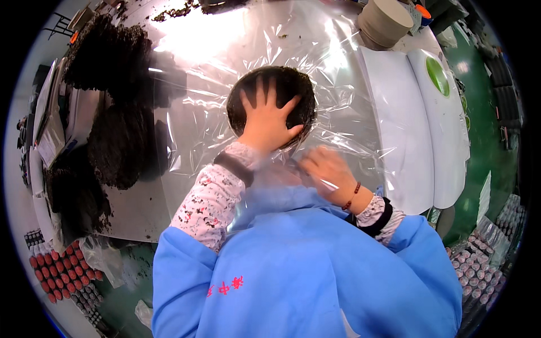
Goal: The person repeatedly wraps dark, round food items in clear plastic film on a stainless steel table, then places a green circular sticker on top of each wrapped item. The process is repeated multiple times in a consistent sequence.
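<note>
A round, dark stack of thin, rough-edged sheets point(304, 96), resembling dried seaweed, lies on clear plastic film point(344, 129) spread over the table. Flat on top of it rests my left hand point(267, 121), its fingers spread wide. Just to the near right of the stack, my right hand point(327, 172) is curled and slightly blurred. It grips the near part of the film, which is gathered up toward my blue apron; the fingertips are partly hidden.
Dark bundles of the same-looking sheets point(121, 141) are piled at the table's left. A white roll of film point(445, 129) lies along the right side. Round beige stacked discs point(386, 22) stand at the far right. Red-topped packs point(62, 270) sit on the green floor, lower left.
</note>
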